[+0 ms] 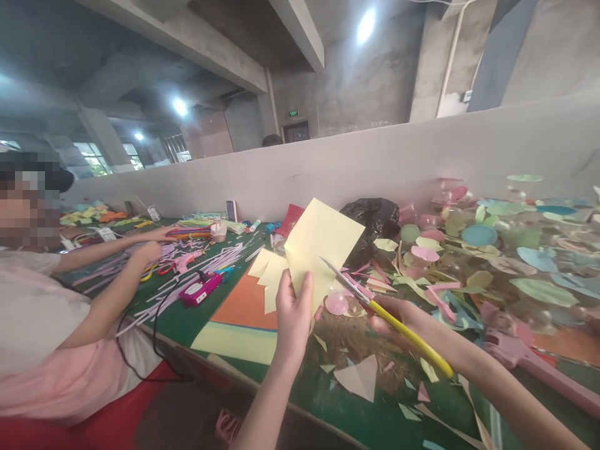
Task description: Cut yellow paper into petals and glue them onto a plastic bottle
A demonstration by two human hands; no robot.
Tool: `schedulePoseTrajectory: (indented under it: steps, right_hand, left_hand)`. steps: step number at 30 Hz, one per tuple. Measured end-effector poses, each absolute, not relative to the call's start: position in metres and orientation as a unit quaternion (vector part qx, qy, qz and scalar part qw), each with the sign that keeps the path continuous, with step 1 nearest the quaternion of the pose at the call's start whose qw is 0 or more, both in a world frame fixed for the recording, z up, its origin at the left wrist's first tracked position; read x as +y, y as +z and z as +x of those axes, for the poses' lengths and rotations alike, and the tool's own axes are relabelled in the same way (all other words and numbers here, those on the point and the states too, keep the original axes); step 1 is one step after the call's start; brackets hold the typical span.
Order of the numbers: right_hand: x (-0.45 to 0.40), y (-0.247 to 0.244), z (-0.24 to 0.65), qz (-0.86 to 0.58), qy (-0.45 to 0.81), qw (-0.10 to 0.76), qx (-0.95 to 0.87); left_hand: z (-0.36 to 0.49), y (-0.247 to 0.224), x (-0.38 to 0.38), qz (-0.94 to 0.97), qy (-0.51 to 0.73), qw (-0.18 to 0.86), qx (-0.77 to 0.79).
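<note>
My left hand (293,306) pinches a pale yellow sheet of paper (328,234), thumb in front, holding it upright above the table. A fold line seems to run near its left side. In my right hand (391,315) is a pair of scissors (407,340) with yellow handles. Its blades point up and left, and the tip lies in front of the sheet; whether it touches the paper I cannot tell. Behind my left hand, smaller pale yellow pieces (269,275) rest on an orange sheet (239,303), with a light green-yellow sheet (234,342) along the table edge.
Paper scraps (359,378) litter the green table. Many coloured paper rounds (479,235) are heaped at right beside a pink tool (520,356). A black plastic bag (372,225) stands against the partition (375,156). At left, a co-worker (42,306) handles paper strips near a pink box (201,289).
</note>
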State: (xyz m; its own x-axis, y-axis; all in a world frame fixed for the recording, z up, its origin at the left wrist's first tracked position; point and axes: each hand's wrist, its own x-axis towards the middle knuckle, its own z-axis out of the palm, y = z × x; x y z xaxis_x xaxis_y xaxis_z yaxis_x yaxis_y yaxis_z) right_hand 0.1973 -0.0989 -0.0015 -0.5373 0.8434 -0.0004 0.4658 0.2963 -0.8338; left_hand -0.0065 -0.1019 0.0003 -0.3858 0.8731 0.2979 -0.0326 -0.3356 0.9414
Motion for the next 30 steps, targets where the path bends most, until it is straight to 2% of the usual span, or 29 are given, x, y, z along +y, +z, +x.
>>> schedulePoseTrajectory:
  steps: [3, 18, 30]
  right_hand:
    - [-0.099, -0.002, 0.198, -0.424, 0.424, 0.218, -0.77]
    - [-0.094, -0.013, 0.201, -0.413, 0.425, 0.208, -0.778]
    - [-0.097, -0.009, 0.204, -0.423, 0.391, 0.193, -0.795]
  left_hand:
    - [-0.005, 0.0, -0.105, 0.465, 0.655, 0.382, 0.456]
    - [-0.018, -0.003, -0.101, 0.486, 0.598, 0.373, 0.517]
    - [-0.018, -0.004, -0.101, 0.464, 0.606, 0.382, 0.522]
